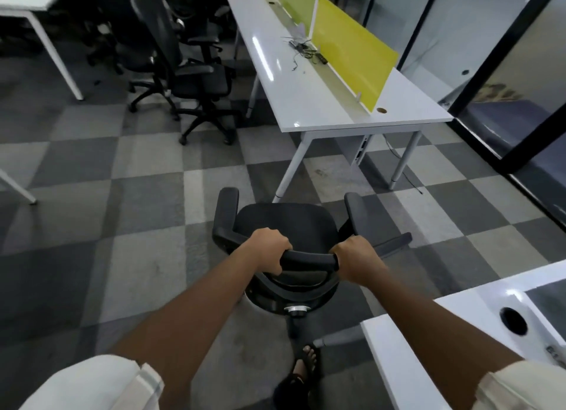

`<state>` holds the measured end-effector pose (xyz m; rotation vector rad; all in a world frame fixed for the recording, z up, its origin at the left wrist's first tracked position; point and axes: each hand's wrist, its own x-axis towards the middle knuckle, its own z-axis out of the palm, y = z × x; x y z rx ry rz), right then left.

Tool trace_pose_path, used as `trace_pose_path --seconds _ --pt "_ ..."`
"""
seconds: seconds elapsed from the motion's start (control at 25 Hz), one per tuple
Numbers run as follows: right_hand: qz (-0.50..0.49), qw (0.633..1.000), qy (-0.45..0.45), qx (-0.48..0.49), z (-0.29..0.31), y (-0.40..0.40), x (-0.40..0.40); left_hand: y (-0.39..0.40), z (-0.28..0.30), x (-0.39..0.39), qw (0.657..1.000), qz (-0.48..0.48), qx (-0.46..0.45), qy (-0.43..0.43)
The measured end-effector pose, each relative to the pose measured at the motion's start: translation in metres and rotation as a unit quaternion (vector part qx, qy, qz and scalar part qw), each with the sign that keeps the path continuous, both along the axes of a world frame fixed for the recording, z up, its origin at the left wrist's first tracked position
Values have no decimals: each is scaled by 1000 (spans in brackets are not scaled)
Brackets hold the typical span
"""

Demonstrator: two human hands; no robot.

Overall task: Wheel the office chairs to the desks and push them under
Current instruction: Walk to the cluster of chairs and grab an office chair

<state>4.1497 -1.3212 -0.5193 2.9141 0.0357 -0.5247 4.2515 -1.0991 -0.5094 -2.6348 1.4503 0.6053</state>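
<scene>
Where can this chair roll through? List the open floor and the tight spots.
Open: the checkered carpet ahead-left of the held chair, between it and the long desk. Both hands, left hand and right hand, grip its backrest top. Tight: the parked chairs at the desk's left side, and the near desk corner at right.

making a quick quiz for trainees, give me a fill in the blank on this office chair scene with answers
1. Both hands, the left hand and the right hand, grip the top of the office chair by its ____.
2. The panel standing along the middle of the long desk is coloured ____.
3. The floor is laid in a ____ pattern of grey squares.

Missing words: backrest; yellow-green; checkered
</scene>
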Motion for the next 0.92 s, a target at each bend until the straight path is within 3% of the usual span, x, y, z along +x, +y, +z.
trace_pose_path --seconds 0.48,0.72,0.92 --pt "167 985 -13 43 -3 212 37 224 -3 -43 979 198 51 -20" --pt "249 965 24 75 4 289 86 322 -11 -55 942 332 36 -23" --pt "313 948 -1 56 -4 359 136 386 -10 -44 910 411 46 -17"
